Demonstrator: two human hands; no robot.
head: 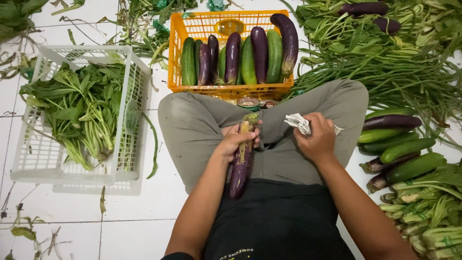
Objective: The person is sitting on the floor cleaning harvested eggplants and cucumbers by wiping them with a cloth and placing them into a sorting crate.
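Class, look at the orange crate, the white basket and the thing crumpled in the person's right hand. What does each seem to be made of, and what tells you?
Orange crate: likely rigid moulded plastic, shown by its even colour and slotted walls.
White basket: probably plastic too, with a thin regular lattice and slight sheen.
White cloth in the right hand: soft, matte and creased; fabric or tissue, unclear.

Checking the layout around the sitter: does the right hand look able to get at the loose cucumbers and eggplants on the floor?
Probably yes: the pile of cucumbers and eggplants lies just beside the right knee, nothing between, though the right hand holds a white cloth.
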